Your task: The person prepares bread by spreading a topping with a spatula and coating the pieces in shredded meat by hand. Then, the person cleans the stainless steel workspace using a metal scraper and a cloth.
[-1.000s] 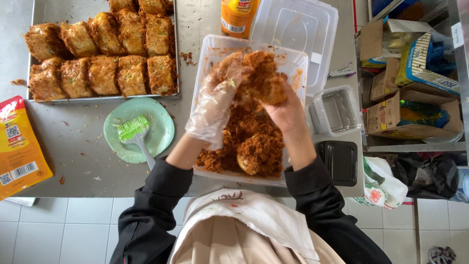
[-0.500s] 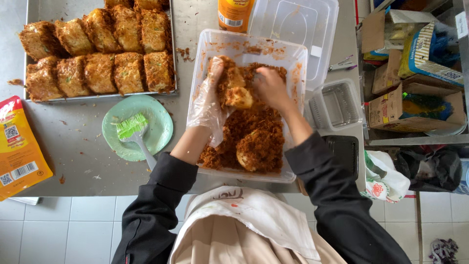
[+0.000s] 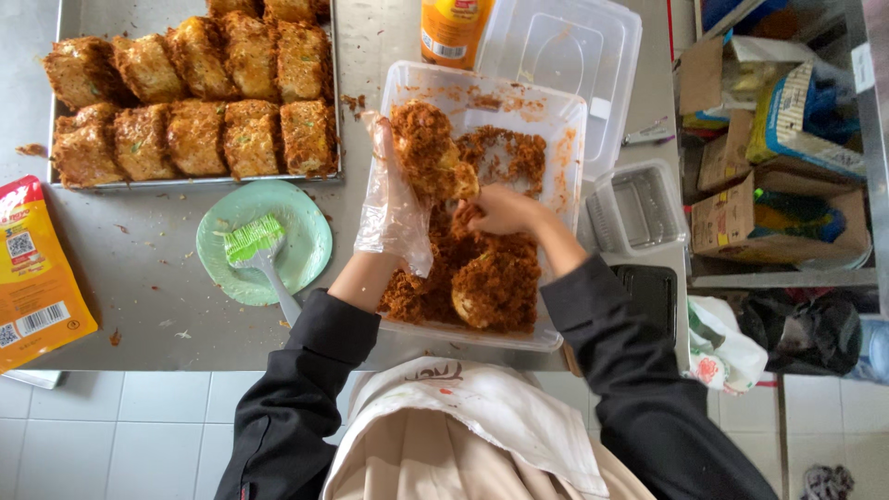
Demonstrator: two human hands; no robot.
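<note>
At the table's left edge lies one red and yellow packet (image 3: 28, 268), flat, partly out of view. Along the far edge sits one metal tray (image 3: 57, 139) holding coated bread pieces (image 3: 194, 139): five in the near row, five in the row behind, and two more cut off at the top, so twelve show. Just in front of the tray's near right corner stands one pale green plate (image 3: 306, 241) with one green-bristled brush (image 3: 255, 241) lying on it. Right of the plate is one clear plastic tub (image 3: 565, 120) filled with brown floss crumbs. The left hand (image 3: 394, 199), in a loose clear glove, is curled around one floss-covered roll (image 3: 431, 153) held above the tub's far half. The bare right hand (image 3: 495, 208) has its fingers bent narrow, pinching floss against the roll's near end. A second coated roll (image 3: 495, 292) lies in the tub's near right corner. Beyond the tub stand one orange bottle (image 3: 454, 32) and one clear lid (image 3: 569, 56); one small empty clear container (image 3: 639, 208) sits by the table's right edge.
</note>
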